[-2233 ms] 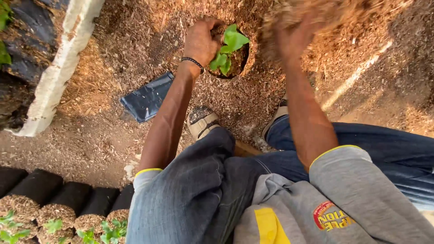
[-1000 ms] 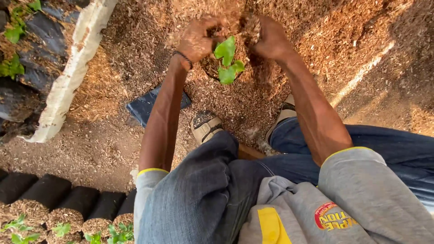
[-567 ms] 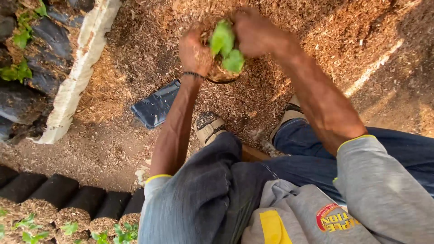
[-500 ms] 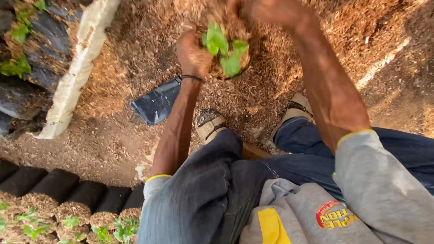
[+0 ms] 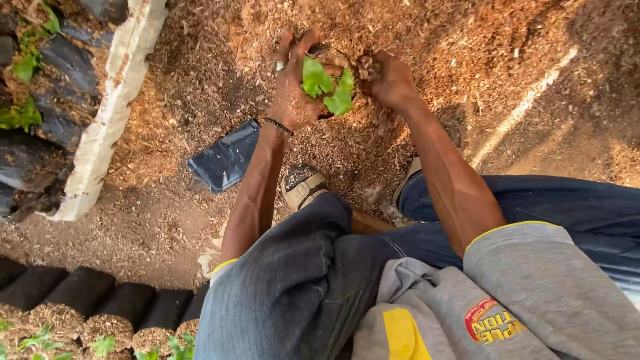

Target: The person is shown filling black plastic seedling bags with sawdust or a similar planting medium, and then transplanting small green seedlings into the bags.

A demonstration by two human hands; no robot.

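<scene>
A small green seedling [image 5: 327, 85] stands in a black grow bag, mostly hidden between my hands, on a heap of brown wood-chip soil [image 5: 433, 40]. My left hand [image 5: 293, 87] wraps around the left side of the bag beside the leaves, fingers spread upward. My right hand [image 5: 388, 81] is closed on a clump of soil at the bag's right edge, and crumbs fall beneath it. A dark bracelet sits on my left wrist.
An empty flat black bag [image 5: 227, 157] lies on the ground left of my left arm. A white sack edge [image 5: 110, 113] borders black bags with plants at far left. A row of filled black bags [image 5: 80, 313] with seedlings runs along the bottom left. My shoes rest near the heap.
My right hand came down from above the seedling to the bag's right edge, holding soil. My left hand stays around the bag, fingers now lifted.
</scene>
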